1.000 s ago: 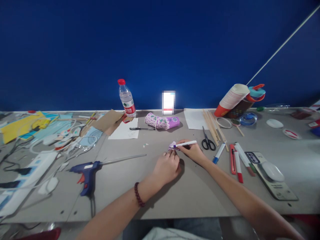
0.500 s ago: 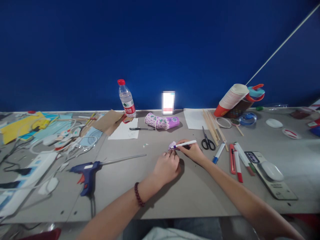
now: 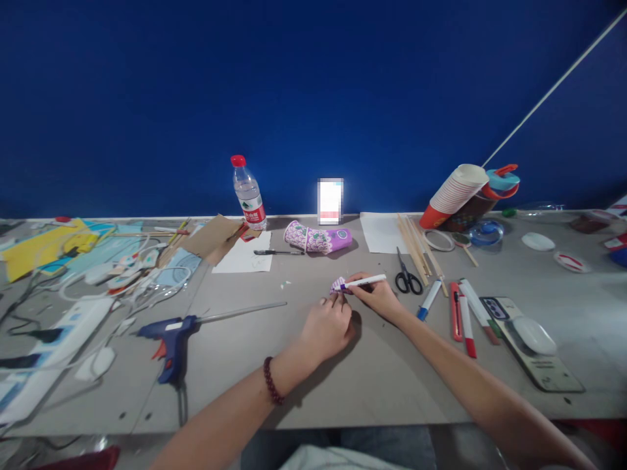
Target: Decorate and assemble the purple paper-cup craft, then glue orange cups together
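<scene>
Between my fingers I grip a white marker with a purple tip in my right hand. The marker's tip rests on a small paper piece with purple stripes. My left hand, bent at the fingers, presses the near edge of that piece against the table; its fingertips partly cover it. Behind both hands lies a bent tube of joined paper cups, purple with a scale pattern. Black scissors are to the right of my right hand.
To the left lie a blue glue gun and a white power strip with tangled cables. A water bottle stands at the back. On the right are wooden sticks, a leaning cup stack, several markers and a phone.
</scene>
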Action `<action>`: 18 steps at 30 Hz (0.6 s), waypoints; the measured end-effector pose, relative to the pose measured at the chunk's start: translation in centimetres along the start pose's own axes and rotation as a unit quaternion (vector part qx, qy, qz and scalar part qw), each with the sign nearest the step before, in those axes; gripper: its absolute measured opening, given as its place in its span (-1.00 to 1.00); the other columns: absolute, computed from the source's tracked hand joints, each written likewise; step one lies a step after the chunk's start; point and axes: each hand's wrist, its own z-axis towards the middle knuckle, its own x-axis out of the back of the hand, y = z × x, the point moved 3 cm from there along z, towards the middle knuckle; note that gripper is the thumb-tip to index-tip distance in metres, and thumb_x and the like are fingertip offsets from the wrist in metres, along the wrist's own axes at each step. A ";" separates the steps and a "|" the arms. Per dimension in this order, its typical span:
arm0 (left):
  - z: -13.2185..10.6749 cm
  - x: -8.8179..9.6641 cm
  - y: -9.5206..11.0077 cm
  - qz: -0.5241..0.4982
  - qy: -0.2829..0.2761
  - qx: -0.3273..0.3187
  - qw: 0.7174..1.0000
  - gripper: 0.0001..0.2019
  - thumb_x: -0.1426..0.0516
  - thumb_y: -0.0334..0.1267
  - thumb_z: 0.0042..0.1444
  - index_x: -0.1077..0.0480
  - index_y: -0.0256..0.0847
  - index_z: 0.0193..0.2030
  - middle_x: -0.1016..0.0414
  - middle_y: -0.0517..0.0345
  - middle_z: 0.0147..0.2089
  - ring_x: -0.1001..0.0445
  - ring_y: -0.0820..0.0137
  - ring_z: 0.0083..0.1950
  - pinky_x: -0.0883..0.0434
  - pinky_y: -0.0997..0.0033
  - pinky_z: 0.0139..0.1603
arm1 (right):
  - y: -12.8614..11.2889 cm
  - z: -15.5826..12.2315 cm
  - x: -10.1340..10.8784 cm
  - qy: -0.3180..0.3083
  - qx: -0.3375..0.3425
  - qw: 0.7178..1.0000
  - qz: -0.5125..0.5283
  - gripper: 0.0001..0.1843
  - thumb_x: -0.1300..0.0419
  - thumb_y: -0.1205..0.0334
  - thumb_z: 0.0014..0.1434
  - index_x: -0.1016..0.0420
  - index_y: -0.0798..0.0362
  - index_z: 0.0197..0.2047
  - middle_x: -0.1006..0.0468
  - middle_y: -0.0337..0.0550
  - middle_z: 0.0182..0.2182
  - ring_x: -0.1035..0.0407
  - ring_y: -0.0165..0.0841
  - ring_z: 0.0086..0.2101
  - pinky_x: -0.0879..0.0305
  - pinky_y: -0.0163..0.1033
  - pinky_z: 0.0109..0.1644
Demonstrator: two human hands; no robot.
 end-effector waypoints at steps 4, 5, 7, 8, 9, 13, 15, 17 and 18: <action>0.0 0.0 0.0 -0.001 -0.001 0.002 1.000 -0.71 -0.06 -0.28 0.12 -0.40 -0.44 -0.10 -0.46 -0.34 0.06 -0.43 0.06 0.09 -0.43 0.14 -0.08 | 0.1 0.0 -0.1 -0.008 0.002 1.000 0.008 -0.80 -0.25 0.12 0.03 -0.55 0.07 -0.32 -0.63 -0.10 -0.32 -0.50 -0.23 -0.26 -0.42 -0.17 -0.15; 0.0 -0.1 0.0 0.000 -0.001 0.003 1.000 -0.71 -0.06 -0.28 0.12 -0.41 -0.44 -0.10 -0.46 -0.34 0.06 -0.43 0.06 0.10 -0.43 0.14 -0.08 | 0.1 0.0 -0.1 -0.007 0.001 1.000 0.007 -0.79 -0.25 0.12 0.02 -0.55 0.07 -0.32 -0.63 -0.10 -0.32 -0.50 -0.23 -0.26 -0.42 -0.16 -0.15; 0.0 -0.1 0.0 0.001 -0.003 0.003 1.000 -0.72 -0.06 -0.28 0.12 -0.41 -0.43 -0.10 -0.46 -0.33 0.06 -0.43 0.07 0.10 -0.42 0.15 -0.08 | 0.2 0.0 -0.1 -0.004 -0.001 1.000 0.002 -0.79 -0.26 0.11 0.02 -0.55 0.07 -0.33 -0.63 -0.09 -0.33 -0.50 -0.22 -0.27 -0.42 -0.15 -0.16; 0.0 -0.1 0.0 0.001 -0.002 0.004 1.000 -0.72 -0.06 -0.28 0.12 -0.41 -0.42 -0.10 -0.47 -0.33 0.06 -0.43 0.07 0.10 -0.42 0.16 -0.08 | 0.3 0.0 -0.1 -0.003 -0.003 1.000 -0.003 -0.79 -0.25 0.11 0.02 -0.55 0.07 -0.32 -0.63 -0.09 -0.33 -0.50 -0.22 -0.27 -0.42 -0.15 -0.16; 0.0 -0.1 0.0 0.002 -0.001 0.004 1.000 -0.72 -0.06 -0.29 0.11 -0.41 -0.42 -0.11 -0.47 -0.32 0.05 -0.43 0.08 0.10 -0.42 0.17 -0.08 | 0.4 0.0 -0.2 -0.004 -0.005 1.000 -0.009 -0.79 -0.25 0.12 0.02 -0.55 0.07 -0.32 -0.62 -0.09 -0.33 -0.50 -0.22 -0.27 -0.42 -0.15 -0.16; 0.0 -0.2 0.0 0.005 0.001 0.004 1.000 -0.74 -0.05 -0.29 0.12 -0.41 -0.39 -0.12 -0.48 -0.29 0.05 -0.43 0.09 0.10 -0.42 0.17 -0.09 | 0.5 0.0 -0.2 -0.013 -0.005 0.999 -0.035 -0.80 -0.23 0.13 0.05 -0.56 0.06 -0.30 -0.62 -0.09 -0.31 -0.48 -0.23 -0.27 -0.40 -0.16 -0.16; 0.0 -0.1 0.0 0.004 0.002 0.005 1.000 -0.75 -0.04 -0.28 0.13 -0.40 -0.37 -0.12 -0.48 -0.27 0.04 -0.44 0.10 0.08 -0.42 0.17 -0.09 | 0.4 0.0 -0.2 -0.013 -0.006 1.000 -0.025 -0.80 -0.24 0.13 0.04 -0.56 0.06 -0.30 -0.62 -0.09 -0.31 -0.48 -0.24 -0.27 -0.40 -0.18 -0.18; 0.0 0.0 -0.1 -0.003 0.005 0.008 1.000 -0.76 -0.05 -0.27 0.13 -0.40 -0.36 -0.13 -0.49 -0.25 0.01 -0.45 0.11 0.05 -0.42 0.17 -0.10 | 0.3 0.0 -0.1 -0.006 -0.012 1.000 0.007 -0.78 -0.25 0.10 0.03 -0.55 0.07 -0.31 -0.61 -0.11 -0.34 -0.47 -0.27 -0.30 -0.40 -0.20 -0.20; 0.1 0.1 -0.1 -0.007 0.004 0.010 1.000 -0.77 -0.06 -0.27 0.12 -0.40 -0.35 -0.15 -0.50 -0.23 0.00 -0.46 0.11 0.03 -0.42 0.17 -0.10 | 0.3 0.1 0.0 0.003 -0.016 0.999 0.029 -0.77 -0.26 0.08 0.02 -0.54 0.07 -0.32 -0.60 -0.12 -0.36 -0.47 -0.29 -0.32 -0.40 -0.21 -0.22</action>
